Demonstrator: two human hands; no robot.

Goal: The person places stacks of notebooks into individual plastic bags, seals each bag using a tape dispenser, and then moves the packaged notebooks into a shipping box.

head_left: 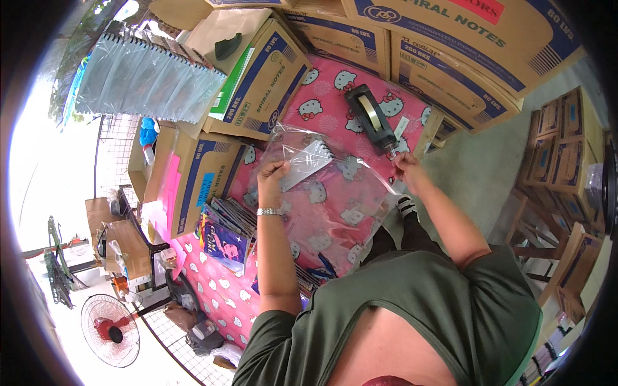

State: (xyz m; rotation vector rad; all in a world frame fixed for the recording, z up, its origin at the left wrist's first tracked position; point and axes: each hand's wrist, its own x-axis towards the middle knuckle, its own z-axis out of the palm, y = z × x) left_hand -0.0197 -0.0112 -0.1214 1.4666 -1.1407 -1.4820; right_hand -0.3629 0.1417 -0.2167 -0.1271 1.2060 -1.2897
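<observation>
My left hand (pixel 273 174) is closed on a clear plastic bag (pixel 360 225) and the edge of a small white spiral notepad (pixel 308 165). Loose, shiny plastic spreads from the notepad across the pink tabletop. At the front end of a black tape dispenser (pixel 385 136), my right hand (pixel 409 170) pinches the end of the tape with its fingertips. A roll of tape (pixel 369 112) sits in the dispenser. Stacked notebooks (pixel 225 238) with colourful covers lie to the left of my left forearm.
Cardboard boxes (pixel 267 83) line the table's far and left sides. Spiral notebooks (pixel 151 77) stand in a row on the far-left boxes. More cartons (pixel 560 148) are stacked at the right. A fan (pixel 114 333) stands at the lower left. Pens (pixel 327 265) lie near my body.
</observation>
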